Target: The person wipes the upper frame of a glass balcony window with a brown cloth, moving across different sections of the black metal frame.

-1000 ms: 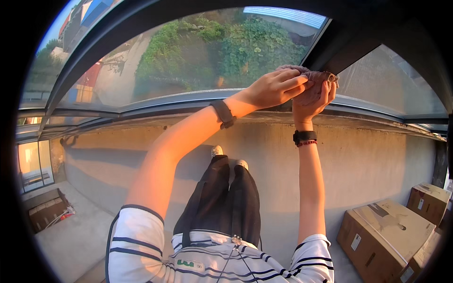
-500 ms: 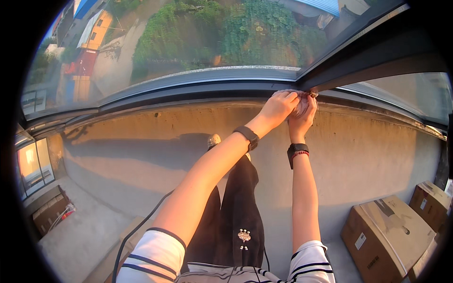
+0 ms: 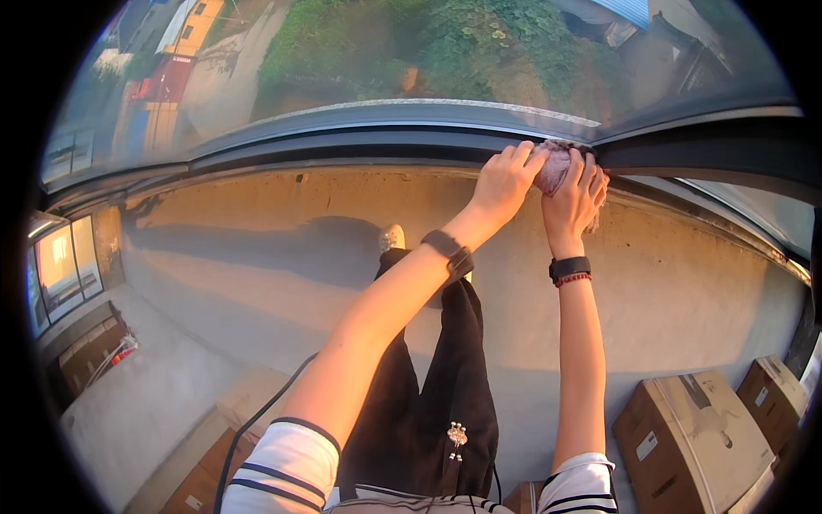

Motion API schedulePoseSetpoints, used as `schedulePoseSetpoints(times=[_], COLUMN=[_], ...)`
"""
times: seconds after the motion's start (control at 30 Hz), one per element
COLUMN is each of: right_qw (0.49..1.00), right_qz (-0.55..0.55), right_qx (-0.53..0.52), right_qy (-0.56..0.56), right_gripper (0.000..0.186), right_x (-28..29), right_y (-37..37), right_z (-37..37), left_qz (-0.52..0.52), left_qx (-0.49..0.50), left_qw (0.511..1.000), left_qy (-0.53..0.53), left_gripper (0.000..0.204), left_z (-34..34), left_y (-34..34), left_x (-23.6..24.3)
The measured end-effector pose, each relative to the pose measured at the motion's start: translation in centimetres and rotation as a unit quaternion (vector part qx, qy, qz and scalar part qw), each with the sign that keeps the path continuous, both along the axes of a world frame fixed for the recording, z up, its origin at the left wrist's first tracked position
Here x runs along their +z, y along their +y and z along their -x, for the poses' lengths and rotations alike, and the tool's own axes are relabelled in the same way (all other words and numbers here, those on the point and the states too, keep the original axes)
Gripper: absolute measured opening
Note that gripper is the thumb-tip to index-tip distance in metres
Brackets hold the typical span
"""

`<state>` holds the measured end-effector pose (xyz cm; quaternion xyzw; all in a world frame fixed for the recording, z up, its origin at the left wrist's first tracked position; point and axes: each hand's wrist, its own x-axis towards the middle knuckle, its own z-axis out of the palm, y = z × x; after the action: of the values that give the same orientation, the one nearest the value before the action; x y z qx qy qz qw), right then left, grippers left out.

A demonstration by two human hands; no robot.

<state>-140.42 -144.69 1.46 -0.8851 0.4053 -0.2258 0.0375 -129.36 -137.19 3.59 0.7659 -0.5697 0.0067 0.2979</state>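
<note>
My left hand [image 3: 505, 178] and my right hand [image 3: 575, 195] both press a small pinkish-grey cloth [image 3: 552, 164] against the dark window frame [image 3: 360, 144] at the base of the glass, close to a vertical frame bar. Both hands grip the bunched cloth, the left from the left side, the right from below. Each wrist wears a dark band. The glass pane [image 3: 411, 60] above looks out on greenery and rooftops.
A bare concrete wall [image 3: 257, 231] runs under the sill. Cardboard boxes [image 3: 693, 437] stand on the floor at the lower right, and more boxes [image 3: 86, 351] lie at the far left. My dark trousers and one shoe [image 3: 392, 237] show below.
The view has tilted downward and closer to the sill. Both hands have stayed on the cloth and pushed it down into the frame's corner.
</note>
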Motion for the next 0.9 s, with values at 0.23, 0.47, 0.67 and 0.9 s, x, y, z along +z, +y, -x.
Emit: schedulePoseSetpoints(times=[0.23,0.47,0.67,0.9], right_qw=[1.0,0.998,0.992,0.987], right_qz=[0.023,0.027,0.023,0.011], right_qx=[-0.017,0.024,0.11,0.154], right_qy=[-0.009,-0.054,-0.056,-0.033], right_gripper=[0.063,0.066,0.068,0.069], right_x=[-1.8,-2.5,-2.6,-2.1], right_y=[0.3,1.7,8.3,17.0], right_z=[-1.2,-3.2,-11.4,-21.0], left_qz=[0.038,0.069,0.088,0.069], left_qx=[0.008,-0.038,-0.012,0.035], left_qw=[0.997,0.987,0.975,0.971], left_qy=[-0.064,-0.142,-0.203,-0.224], left_gripper=[0.032,0.027,0.027,0.032], left_z=[-1.0,-4.7,-13.6,-23.1], left_y=[0.2,2.2,11.3,21.0], left_x=[-2.8,-3.6,-4.3,-4.4])
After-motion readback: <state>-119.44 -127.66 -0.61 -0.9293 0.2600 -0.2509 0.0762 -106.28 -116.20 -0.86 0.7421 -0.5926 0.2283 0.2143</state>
